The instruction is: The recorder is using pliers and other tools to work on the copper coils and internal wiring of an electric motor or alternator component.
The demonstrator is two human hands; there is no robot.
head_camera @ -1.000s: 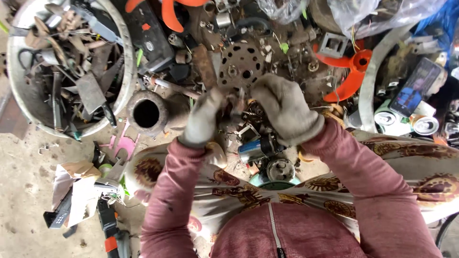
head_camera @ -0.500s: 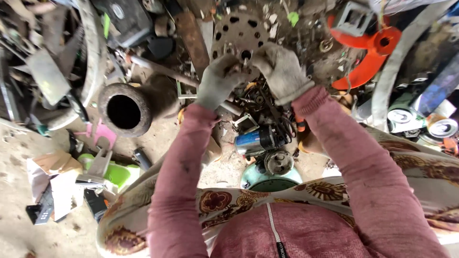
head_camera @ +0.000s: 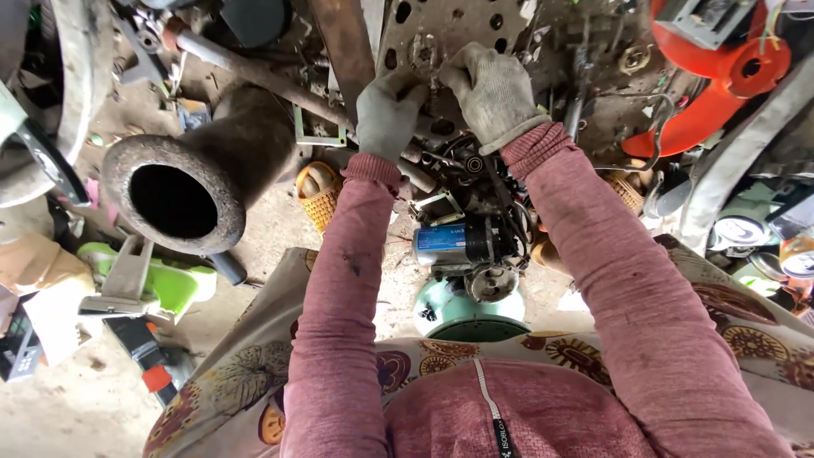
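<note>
I observe a scrap yard or salvage workshop: dirt floor [head_camera: 76, 407], rusted pipe [head_camera: 199, 174], perforated metal disc [head_camera: 475, 21], heaped motor parts [head_camera: 466, 246].

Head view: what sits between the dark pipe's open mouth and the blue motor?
In the head view, the left forearm crosses that stretch, between the dark pipe and the blue motor. Left of it lies a yellow mesh piece on dirt.

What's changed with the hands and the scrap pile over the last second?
The view has closed in on the pile. Both gloved hands, left hand and right hand, have reached further forward, up onto the perforated metal disc. The wide pipe and small motor stayed put.
</note>
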